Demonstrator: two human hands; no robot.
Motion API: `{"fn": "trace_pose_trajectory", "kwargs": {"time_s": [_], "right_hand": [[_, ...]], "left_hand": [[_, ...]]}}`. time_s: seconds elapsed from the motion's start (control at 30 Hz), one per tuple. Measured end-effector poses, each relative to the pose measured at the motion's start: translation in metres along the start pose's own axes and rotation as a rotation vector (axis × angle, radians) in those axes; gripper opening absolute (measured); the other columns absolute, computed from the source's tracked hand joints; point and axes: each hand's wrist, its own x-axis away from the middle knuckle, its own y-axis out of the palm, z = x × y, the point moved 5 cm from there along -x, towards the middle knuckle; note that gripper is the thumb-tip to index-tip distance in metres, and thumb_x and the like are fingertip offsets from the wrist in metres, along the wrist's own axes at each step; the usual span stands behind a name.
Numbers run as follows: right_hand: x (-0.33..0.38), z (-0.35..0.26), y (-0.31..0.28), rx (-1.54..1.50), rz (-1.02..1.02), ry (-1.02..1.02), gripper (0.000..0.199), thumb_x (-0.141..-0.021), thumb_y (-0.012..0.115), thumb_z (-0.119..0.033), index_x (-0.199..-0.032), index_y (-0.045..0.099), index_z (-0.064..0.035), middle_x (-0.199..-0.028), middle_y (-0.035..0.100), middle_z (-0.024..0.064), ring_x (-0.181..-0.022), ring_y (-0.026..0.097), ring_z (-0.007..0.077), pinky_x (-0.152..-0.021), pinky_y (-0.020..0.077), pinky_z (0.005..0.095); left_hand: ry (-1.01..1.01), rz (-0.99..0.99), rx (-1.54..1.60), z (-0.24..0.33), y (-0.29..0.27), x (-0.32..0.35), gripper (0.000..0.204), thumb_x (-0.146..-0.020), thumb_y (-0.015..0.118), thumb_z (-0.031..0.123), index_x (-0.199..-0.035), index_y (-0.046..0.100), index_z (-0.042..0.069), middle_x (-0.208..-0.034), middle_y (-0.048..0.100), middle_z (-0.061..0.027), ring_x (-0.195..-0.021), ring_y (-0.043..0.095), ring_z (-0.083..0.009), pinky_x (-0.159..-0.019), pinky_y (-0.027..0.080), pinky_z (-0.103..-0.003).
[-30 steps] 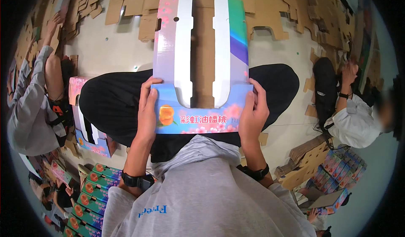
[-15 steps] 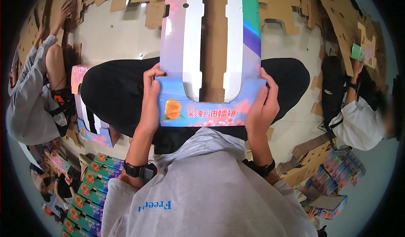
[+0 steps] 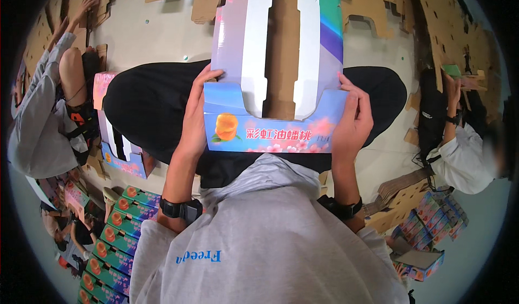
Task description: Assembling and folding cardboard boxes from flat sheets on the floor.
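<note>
A printed cardboard fruit carton [image 3: 232, 117] lies across my lap, with a blue-pink end panel nearest me and a picture of an orange-yellow fruit on it. White inner flaps leave a long gap down its middle, where brown cardboard shows. My left hand [image 3: 193, 112] grips the carton's near left corner, its fingertips bent over the side edge and its thumb out of sight. At the near right corner my right hand [image 3: 350, 114] is closed on the carton, thumb by the end panel and fingers along the side.
Brown cardboard sheets [image 3: 373, 25] lie across the floor ahead. Another printed carton [image 3: 127, 160] stands by my left knee. Stacked green cartons [image 3: 116, 250] are at lower left, more cartons [image 3: 432, 217] at lower right. Co-workers sit left [image 3: 40, 125] and right [image 3: 465, 158].
The carton has shifted slightly right in the picture, along with both hands. My left thumb has left the end panel's upper corner. The right co-worker's green-and-pink piece has turned.
</note>
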Motion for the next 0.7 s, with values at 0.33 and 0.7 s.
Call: {"fn": "trace_pose_trajectory", "kwargs": {"time_s": [0.33, 0.7], "right_hand": [[-0.008, 0.024, -0.001, -0.195, -0.054, 0.096, 0.019, -0.111, 0.054, -0.009, -0.113, 0.067, 0.0053, -0.122, 0.073, 0.0136, -0.111, 0.067, 0.0164, -0.094, 0.0529, 0.0298], [0.009, 0.028, 0.011, -0.004, -0.115, 0.337, 0.033, -0.11, 0.058, -0.013, -0.14, 0.057, 0.0021, -0.123, 0.072, 0.0176, -0.113, 0.068, 0.0192, -0.1, 0.0531, 0.035]], "left_hand": [[-0.136, -0.048, 0.235, -0.002, -0.005, -0.005, 0.027, -0.111, 0.041, 0.011, -0.133, 0.058, 0.011, -0.17, 0.034, -0.0112, -0.143, 0.051, -0.022, -0.118, 0.043, -0.035], [-0.063, -0.012, 0.135, 0.008, 0.001, -0.005, 0.053, -0.11, 0.056, 0.012, -0.161, 0.04, 0.01, -0.166, 0.041, -0.0143, -0.156, 0.038, -0.025, -0.124, 0.036, -0.038]]}}
